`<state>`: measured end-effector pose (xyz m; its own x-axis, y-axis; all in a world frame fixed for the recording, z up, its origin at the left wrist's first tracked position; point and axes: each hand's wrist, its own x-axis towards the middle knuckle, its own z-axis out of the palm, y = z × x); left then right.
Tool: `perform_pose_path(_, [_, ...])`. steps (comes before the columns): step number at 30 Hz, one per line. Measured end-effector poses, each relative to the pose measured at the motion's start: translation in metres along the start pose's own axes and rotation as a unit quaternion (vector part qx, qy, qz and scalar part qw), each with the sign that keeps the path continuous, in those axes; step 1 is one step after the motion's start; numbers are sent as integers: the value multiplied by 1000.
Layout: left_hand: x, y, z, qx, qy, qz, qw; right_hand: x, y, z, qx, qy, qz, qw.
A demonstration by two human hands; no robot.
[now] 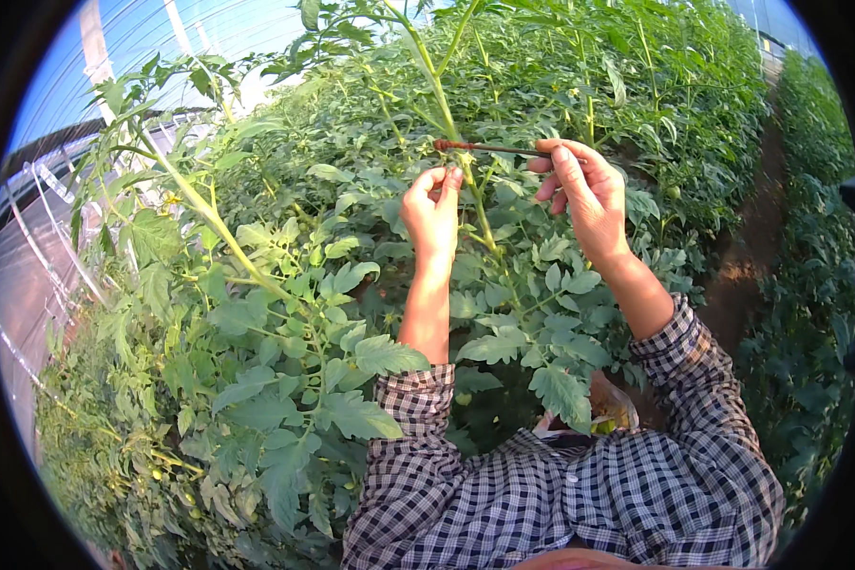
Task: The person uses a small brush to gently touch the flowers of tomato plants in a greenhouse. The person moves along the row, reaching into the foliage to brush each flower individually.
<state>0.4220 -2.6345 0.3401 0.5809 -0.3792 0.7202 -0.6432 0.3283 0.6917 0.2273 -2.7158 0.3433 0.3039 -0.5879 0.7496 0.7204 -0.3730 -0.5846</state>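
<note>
My right hand (588,189) grips a thin, dark stick-like brush (507,149) between thumb and fingers. Its reddish-brown tip (447,144) points left and lies across a green tomato stem (474,187). Just below that tip, my left hand (433,210) pinches at a small flower cluster (464,161) beside the stem. The fingers partly hide the cluster, so its individual blossoms are hard to make out. Another thick tomato stem (210,214) leans up to the left of my left hand, with broad leaves (360,413) below it.
Dense tomato plants (670,43) spread ahead and to both sides. A bare soil path (744,278) runs along the right. White posts (96,60) and plastic sheeting (28,249) stand at left. A clear plastic bag (616,402) shows near my waist, and small yellowish tomatoes (157,474) hang lower left.
</note>
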Motion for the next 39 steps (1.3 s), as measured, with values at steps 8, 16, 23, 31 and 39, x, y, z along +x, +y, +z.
perform_pose_path(8, [3, 25, -7, 2, 102, 94, 990, 16, -4, -14, 44, 17, -13, 999])
perform_pose_path(16, [104, 130, 12, 120, 124, 264, 949, 49, -60, -29, 53, 43, -164, 984])
perform_pose_path(23, [189, 125, 28, 293, 91, 300, 903, 88, -60, -1, -12, 25, -197, 980])
perform_pose_path(31, [200, 114, 27, 134, 3, 251, 959, 115, -42, 12, 37, 62, -157, 985])
perform_pose_path(39, [200, 105, 28, -9, -54, 166, 985, 122, -26, 24, 63, 61, -132, 987])
